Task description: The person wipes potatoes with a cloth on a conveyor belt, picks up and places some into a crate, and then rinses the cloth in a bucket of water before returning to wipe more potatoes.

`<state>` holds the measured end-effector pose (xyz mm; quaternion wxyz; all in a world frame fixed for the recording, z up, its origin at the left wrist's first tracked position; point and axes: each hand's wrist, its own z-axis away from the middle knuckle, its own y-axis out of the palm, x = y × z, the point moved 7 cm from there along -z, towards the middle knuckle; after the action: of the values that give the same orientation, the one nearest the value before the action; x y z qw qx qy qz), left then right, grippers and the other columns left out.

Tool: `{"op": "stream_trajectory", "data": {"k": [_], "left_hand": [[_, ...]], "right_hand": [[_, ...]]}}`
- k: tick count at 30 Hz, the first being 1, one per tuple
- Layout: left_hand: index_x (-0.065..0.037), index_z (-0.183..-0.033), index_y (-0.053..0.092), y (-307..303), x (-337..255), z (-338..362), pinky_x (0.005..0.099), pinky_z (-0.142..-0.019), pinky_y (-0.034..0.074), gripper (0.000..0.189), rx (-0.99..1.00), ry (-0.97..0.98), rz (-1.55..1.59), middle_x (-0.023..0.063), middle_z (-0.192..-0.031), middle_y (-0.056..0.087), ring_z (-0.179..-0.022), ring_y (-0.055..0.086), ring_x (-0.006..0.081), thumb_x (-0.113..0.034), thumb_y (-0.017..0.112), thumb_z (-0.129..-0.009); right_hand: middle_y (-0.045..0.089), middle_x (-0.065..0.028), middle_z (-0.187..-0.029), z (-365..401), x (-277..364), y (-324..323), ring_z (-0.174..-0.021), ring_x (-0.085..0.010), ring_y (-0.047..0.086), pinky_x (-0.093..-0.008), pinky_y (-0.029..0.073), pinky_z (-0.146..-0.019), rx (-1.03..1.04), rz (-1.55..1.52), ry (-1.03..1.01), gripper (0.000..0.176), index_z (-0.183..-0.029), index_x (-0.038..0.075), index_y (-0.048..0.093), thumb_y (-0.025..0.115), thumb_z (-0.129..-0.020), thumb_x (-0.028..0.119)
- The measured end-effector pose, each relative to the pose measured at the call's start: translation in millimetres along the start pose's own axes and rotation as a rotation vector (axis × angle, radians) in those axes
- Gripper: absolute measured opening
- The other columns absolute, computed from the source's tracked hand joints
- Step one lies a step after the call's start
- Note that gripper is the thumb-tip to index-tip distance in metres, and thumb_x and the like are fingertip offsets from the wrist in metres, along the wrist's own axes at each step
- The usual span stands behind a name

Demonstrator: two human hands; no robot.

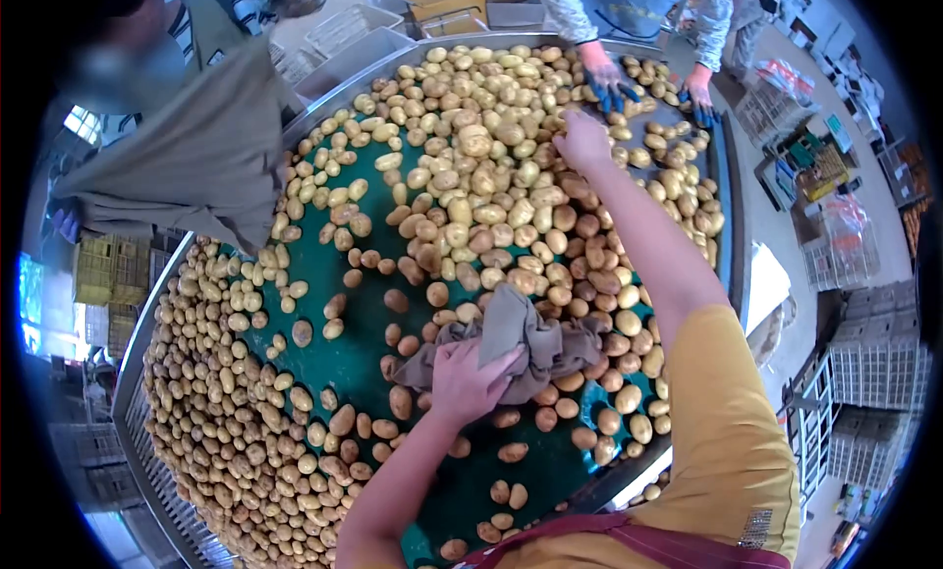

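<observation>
Hundreds of smooth oval potatoes (475, 140) heaped on metal-rimmed green table (360, 371). Left grip (468, 380) closed on crumpled, soft grey-brown cloth (535, 348), mid-table over potatoes. Right grip (583, 140) among rounded potatoes, far side; curled, can't tell if holding one.

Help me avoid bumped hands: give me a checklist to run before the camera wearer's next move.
1. Left hand touching the crumpled grey-brown fabric cloth: ok.
2. Firmness of that hold: cannot tell.
3. Right hand holding a rounded yellow-brown potato: cannot tell; its underside is hidden.
4. Ample room between right hand and the co-worker's orange-and-blue gloved hand: not ok; they are close.
5. Flat green tabletop free of potatoes around the cloth: not ok; many lie there.
6. Large brown cloth sheet apart from both wearer's hands: ok.
</observation>
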<state>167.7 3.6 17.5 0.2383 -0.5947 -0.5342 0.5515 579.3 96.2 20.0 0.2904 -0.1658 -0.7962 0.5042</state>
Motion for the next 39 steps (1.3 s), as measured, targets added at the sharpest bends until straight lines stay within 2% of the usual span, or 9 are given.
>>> {"op": "stream_trajectory", "data": {"k": [4, 8, 14, 18, 26, 28, 31, 33, 39], "left_hand": [[-0.033, -0.129, 0.068, 3, 4, -1, 0.0420, -0.092, 0.041, 0.049, 0.015, -0.021, 0.009, 0.0049, -0.115, 0.066, -0.108, 0.061, 0.0242, -0.029, 0.071, -0.080], [-0.033, -0.127, 0.070, 3, 3, -4, 0.0410, -0.093, 0.041, 0.048, -0.015, -0.031, 0.006, 0.0041, -0.114, 0.067, -0.107, 0.062, 0.0237, -0.028, 0.071, -0.080], [-0.030, -0.128, 0.069, -4, -7, -3, 0.0406, -0.092, 0.040, 0.050, -0.072, -0.038, -0.013, 0.0061, -0.112, 0.066, -0.102, 0.061, 0.0256, -0.023, 0.070, -0.079], [-0.029, -0.129, 0.067, 6, -13, 9, 0.0435, -0.089, 0.041, 0.047, -0.124, -0.019, -0.202, 0.0117, -0.103, 0.063, -0.097, 0.059, 0.0308, -0.023, 0.068, -0.083], [-0.023, -0.130, 0.066, -23, -62, 108, 0.0473, -0.083, 0.047, 0.043, -0.076, -0.081, 0.070, 0.0181, -0.104, 0.065, -0.097, 0.060, 0.0381, -0.021, 0.061, -0.088], [-0.021, -0.131, 0.066, -28, -66, 141, 0.0490, -0.084, 0.049, 0.042, 0.001, -0.109, 0.201, 0.0202, -0.103, 0.065, -0.096, 0.061, 0.0420, -0.021, 0.061, -0.089], [-0.019, -0.132, 0.065, -42, -77, 174, 0.0479, -0.088, 0.051, 0.039, -0.002, -0.138, 0.427, 0.0243, -0.109, 0.065, -0.100, 0.064, 0.0433, -0.022, 0.060, -0.094], [-0.017, -0.131, 0.066, -50, -89, 185, 0.0449, -0.089, 0.053, 0.037, 0.068, -0.228, 0.502, 0.0230, -0.114, 0.066, -0.102, 0.066, 0.0402, -0.024, 0.061, -0.095], [-0.026, -0.128, 0.069, -90, -171, 180, 0.0421, -0.066, 0.052, 0.040, 0.188, 0.225, 0.372, 0.0109, -0.082, 0.060, -0.075, 0.065, 0.0295, -0.029, 0.070, -0.089]], "right_hand": [[0.073, -0.0141, -0.108, -16, -34, 50, -0.095, -0.0289, 0.069, -0.0412, 0.055, -0.082, 0.288, -0.213, 0.161, 0.029, -0.114, 0.006, 0.070, 0.066, -0.087, 0.017], [0.068, -0.0013, -0.111, 20, -16, 7, -0.097, -0.0109, 0.062, -0.0252, 0.050, -0.082, 0.260, -1.309, 0.193, 0.038, -0.127, 0.004, 0.065, 0.062, -0.090, -0.003], [0.064, -0.0128, -0.126, 122, 37, -88, -0.117, -0.0278, 0.062, -0.0403, 0.045, -0.108, 0.409, -2.010, 0.063, 0.054, -0.134, 0.001, 0.057, 0.079, -0.086, 0.012], [0.067, -0.0065, -0.114, 226, 32, -148, -0.107, -0.0200, 0.064, -0.0360, 0.049, -0.099, 0.461, -1.905, 0.131, 0.040, -0.131, 0.002, 0.060, 0.065, -0.095, 0.019], [0.064, -0.0013, -0.096, 666, -105, -282, -0.092, -0.0134, 0.058, -0.0295, 0.047, -0.084, 0.036, -0.865, 0.734, 0.017, -0.100, 0.002, 0.067, 0.059, -0.095, 0.016], [0.067, -0.0096, -0.091, 774, -124, -317, -0.086, -0.0268, 0.063, -0.0403, 0.049, -0.079, 0.223, -0.272, 0.756, 0.013, -0.090, 0.002, 0.065, 0.061, -0.088, 0.015], [0.061, -0.0203, -0.119, 905, -121, -349, -0.111, -0.0391, 0.058, -0.0499, 0.046, -0.099, 0.426, 0.298, 0.883, 0.042, -0.122, 0.005, 0.060, 0.064, -0.082, 0.016], [0.044, -0.0244, -0.146, 960, -136, -350, -0.132, -0.0474, 0.045, -0.0543, 0.037, -0.115, 0.549, 0.462, 0.995, 0.086, -0.153, 0.012, 0.038, 0.071, -0.074, 0.012], [0.048, -0.0186, -0.148, 702, 10, -313, -0.140, -0.0367, 0.043, -0.0459, 0.033, -0.118, 0.167, -0.296, 0.412, 0.087, -0.149, 0.009, 0.045, 0.081, -0.069, 0.010]]}}
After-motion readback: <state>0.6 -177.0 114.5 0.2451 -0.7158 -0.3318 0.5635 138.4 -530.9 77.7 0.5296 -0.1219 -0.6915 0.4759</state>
